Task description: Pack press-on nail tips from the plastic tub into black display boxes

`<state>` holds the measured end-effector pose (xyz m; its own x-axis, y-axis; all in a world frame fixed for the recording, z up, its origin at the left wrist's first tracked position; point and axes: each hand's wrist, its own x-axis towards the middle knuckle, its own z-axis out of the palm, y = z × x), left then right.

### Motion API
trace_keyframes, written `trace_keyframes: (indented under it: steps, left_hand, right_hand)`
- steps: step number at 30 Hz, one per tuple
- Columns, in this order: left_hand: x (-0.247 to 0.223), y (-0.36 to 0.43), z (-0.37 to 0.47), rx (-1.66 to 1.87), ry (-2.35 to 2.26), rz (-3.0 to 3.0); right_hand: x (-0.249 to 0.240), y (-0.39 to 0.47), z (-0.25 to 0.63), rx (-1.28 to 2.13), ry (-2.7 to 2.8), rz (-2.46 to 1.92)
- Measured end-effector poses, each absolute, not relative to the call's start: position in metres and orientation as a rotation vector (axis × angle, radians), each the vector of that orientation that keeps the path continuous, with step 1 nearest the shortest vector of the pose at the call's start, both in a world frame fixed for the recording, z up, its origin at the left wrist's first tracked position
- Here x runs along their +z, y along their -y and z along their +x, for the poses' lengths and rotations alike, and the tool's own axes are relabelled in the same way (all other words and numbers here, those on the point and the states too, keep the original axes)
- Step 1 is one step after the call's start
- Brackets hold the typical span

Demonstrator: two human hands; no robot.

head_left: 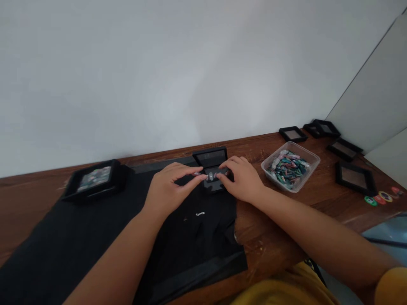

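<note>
A small black display case stands with its lid raised on a black cloth, near the wall. Small shiny pieces lie in a row across its lower half; their exact kind is too small to tell. My left hand comes from the left, thumb and index finger closed around a pinkish piece at the row's left end. From the other side, my right hand pinches at the row's right end, its fingertips partly covering a piece there.
A clear plastic tub of colourful shiny pieces stands on the wooden table right of my right hand. Stacked black cases sit at left on the black cloth. Several black cases lie at far right, near round stickers.
</note>
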<state>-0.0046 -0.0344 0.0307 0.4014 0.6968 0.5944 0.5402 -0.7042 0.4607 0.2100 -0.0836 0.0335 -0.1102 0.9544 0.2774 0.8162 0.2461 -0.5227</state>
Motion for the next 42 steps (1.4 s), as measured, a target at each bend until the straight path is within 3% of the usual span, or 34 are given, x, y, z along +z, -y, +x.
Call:
trace_keyframes:
  steps: [24,36,42]
  left_hand:
    - [0.036,0.037,-0.002,1.058,-1.09,2.477]
    - [0.038,0.03,-0.026,0.438,-0.965,2.435]
    - [0.032,0.031,-0.021,0.325,-0.963,2.354]
  right_hand:
    - [0.037,0.091,0.206,0.419,1.94,-1.436]
    - [0.038,0.088,0.212,0.343,1.917,-1.481]
    - [0.039,0.088,0.21,0.377,1.918,-1.49]
